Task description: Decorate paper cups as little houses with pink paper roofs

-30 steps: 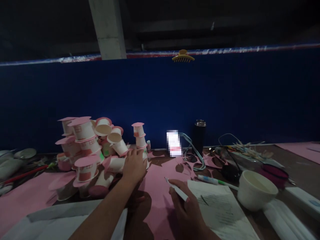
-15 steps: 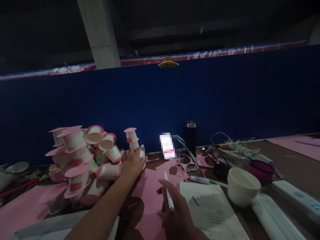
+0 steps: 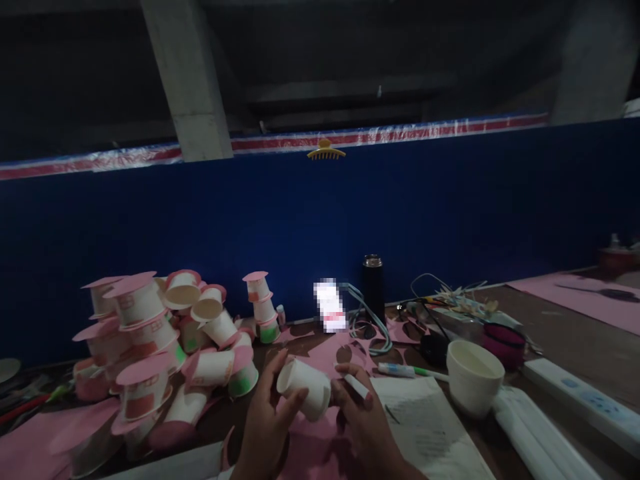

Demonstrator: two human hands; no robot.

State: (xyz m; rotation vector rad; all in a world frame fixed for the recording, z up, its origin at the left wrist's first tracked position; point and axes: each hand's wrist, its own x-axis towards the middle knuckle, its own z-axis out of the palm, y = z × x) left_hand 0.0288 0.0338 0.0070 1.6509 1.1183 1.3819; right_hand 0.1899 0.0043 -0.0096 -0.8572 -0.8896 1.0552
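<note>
My left hand (image 3: 267,417) is closed around a white paper cup (image 3: 306,392), which lies tilted with its open mouth to the left. A white marker (image 3: 357,387) with a pink end is gripped in my right hand (image 3: 364,419), whose fingers are close to the cup's base; I cannot tell if they touch it. To the left stands a pile of paper cups (image 3: 143,310) with pink paper discs on them, some carrying red drawn houses or green patches. A small stack of such cups (image 3: 265,310) is beyond my left hand. Pink paper (image 3: 315,443) lies beneath both hands.
A lit phone (image 3: 330,307) leans by the blue partition (image 3: 280,213), near a cable and a black bottle (image 3: 373,287). On the right are a printed sheet (image 3: 425,420), a cream cup (image 3: 475,377), a green-and-white marker (image 3: 400,370) and a power strip (image 3: 580,400).
My left hand has come back from the cups at the back left and now holds a paper cup before me. My right hand, still with the marker, has its fingers close to that cup.
</note>
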